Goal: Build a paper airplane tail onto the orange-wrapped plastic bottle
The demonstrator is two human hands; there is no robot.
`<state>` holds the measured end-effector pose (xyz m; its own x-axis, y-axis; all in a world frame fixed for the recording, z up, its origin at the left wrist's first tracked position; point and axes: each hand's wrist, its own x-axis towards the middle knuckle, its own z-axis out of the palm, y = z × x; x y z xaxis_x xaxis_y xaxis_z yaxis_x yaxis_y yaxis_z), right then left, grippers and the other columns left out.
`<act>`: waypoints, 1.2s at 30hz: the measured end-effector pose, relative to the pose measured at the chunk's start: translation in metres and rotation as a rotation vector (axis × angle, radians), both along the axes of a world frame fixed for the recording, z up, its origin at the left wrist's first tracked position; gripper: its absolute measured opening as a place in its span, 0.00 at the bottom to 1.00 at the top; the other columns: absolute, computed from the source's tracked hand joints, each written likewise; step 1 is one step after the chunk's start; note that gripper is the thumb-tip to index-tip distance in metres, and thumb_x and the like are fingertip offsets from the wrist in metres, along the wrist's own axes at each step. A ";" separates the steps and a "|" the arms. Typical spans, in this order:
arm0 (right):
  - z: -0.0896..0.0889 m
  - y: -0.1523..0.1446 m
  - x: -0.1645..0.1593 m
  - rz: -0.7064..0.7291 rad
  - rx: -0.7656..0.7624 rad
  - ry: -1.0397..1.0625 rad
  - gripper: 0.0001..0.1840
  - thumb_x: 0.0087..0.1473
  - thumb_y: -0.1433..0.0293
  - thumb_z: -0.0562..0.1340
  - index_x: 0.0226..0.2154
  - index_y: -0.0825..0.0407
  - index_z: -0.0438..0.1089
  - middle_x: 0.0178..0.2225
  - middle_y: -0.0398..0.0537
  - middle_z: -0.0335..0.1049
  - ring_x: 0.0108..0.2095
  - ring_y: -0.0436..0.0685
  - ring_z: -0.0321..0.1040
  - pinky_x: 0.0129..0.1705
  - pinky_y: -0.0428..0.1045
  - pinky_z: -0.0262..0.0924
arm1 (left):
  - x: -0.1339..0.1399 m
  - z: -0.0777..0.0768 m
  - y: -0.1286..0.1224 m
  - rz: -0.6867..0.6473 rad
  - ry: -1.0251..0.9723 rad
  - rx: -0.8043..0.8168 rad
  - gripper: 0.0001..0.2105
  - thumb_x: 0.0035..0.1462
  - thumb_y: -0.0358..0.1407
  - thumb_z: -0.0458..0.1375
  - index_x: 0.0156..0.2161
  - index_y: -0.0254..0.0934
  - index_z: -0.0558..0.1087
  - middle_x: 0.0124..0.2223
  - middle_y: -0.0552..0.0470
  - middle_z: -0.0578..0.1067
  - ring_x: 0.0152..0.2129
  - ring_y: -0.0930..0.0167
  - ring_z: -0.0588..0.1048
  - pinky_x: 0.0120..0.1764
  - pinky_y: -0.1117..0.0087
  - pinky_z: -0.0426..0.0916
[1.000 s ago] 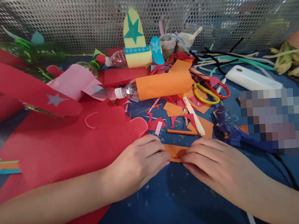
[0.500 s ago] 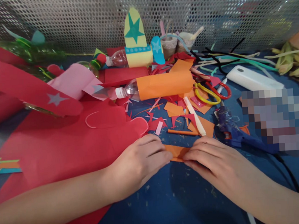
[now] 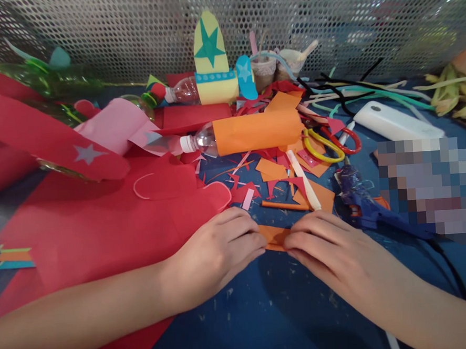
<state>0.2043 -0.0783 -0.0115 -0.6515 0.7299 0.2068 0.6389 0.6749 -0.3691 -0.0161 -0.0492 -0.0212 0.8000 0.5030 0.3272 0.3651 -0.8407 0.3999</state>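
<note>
A left hand [image 3: 220, 257] and right hand [image 3: 332, 252], each grip closed on one end, hold a narrow orange paper strip [image 3: 274, 236], creased near its front edge, at the blue counter [image 3: 242, 332]. Behind, sticks [image 3: 253, 42] stand in two cups [image 3: 264, 70].

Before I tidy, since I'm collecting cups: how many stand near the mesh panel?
2: the left cup, just right of the blue starred piece, and the right cup beside it. Others may be hidden behind the clutter.
</note>
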 end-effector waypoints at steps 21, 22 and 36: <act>0.002 -0.002 -0.001 -0.095 -0.146 0.049 0.07 0.58 0.75 0.57 0.31 0.52 0.70 0.31 0.46 0.69 0.34 0.55 0.66 0.36 0.51 0.64 | -0.001 0.001 -0.001 0.011 0.004 -0.034 0.08 0.60 0.26 0.51 0.36 0.32 0.72 0.37 0.46 0.71 0.35 0.69 0.67 0.40 0.68 0.69; 0.002 -0.001 -0.001 -0.090 -0.137 0.043 0.08 0.58 0.75 0.56 0.31 0.52 0.70 0.30 0.46 0.69 0.33 0.55 0.66 0.35 0.51 0.64 | -0.001 0.001 -0.001 0.002 0.004 -0.021 0.07 0.60 0.26 0.51 0.37 0.31 0.73 0.37 0.45 0.71 0.36 0.69 0.67 0.41 0.67 0.68; 0.003 -0.001 0.003 0.048 0.069 -0.053 0.17 0.62 0.75 0.51 0.26 0.53 0.70 0.31 0.48 0.72 0.33 0.55 0.68 0.35 0.51 0.66 | 0.000 0.000 0.000 -0.041 -0.039 0.077 0.08 0.62 0.26 0.51 0.41 0.27 0.71 0.35 0.49 0.76 0.34 0.69 0.69 0.43 0.66 0.67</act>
<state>0.2072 -0.0797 -0.0084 -0.6972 0.6824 0.2198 0.6224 0.7283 -0.2868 -0.0163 -0.0492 -0.0214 0.8057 0.4419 0.3945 0.3148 -0.8835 0.3468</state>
